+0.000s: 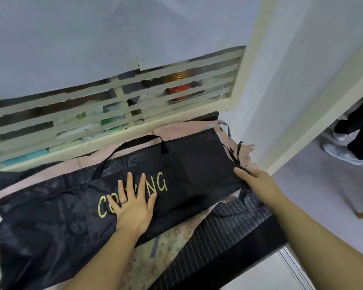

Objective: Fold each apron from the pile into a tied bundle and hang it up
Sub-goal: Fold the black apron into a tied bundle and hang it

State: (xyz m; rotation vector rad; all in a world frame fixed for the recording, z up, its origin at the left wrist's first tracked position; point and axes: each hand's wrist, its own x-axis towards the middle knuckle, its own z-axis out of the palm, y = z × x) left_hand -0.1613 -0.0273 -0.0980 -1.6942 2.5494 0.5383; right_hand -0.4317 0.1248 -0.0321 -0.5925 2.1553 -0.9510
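Pressing down on the black apron (187, 170), I log it first as the largest item and the reference for every position below. It lies spread lengthwise on top of the pile, apparently already doubled into a long band, with its yellow lettering (162, 183) facing up. Under its near edge a pinstriped apron (218, 233) shows, and a floral cloth (176, 233) lies between the two. Both are judged to be awaiting their turn, so the task is at an early stage. The dark table (249, 254) carrying the pile shows only beyond the near right of the black apron. My left hand (134, 204) rests flat on the middle of the apron over the lettering, fingers straight and spread, gripping nothing. Its purpose is to anchor the thin, slippery-looking fabric so the band does not slide while the far end is worked. My right hand (254, 181) is at the apron's right-hand edge, thumb lying on top of the cloth. The other fingers are hidden, so I cannot tell whether they are curled under the edge or merely resting there. The neck strap (130, 145) arches off the apron's far edge. A waist tie (237, 151) trails from its right corner and crosses my right hand, within reach for binding. A ring (123, 203) sits on one left finger.
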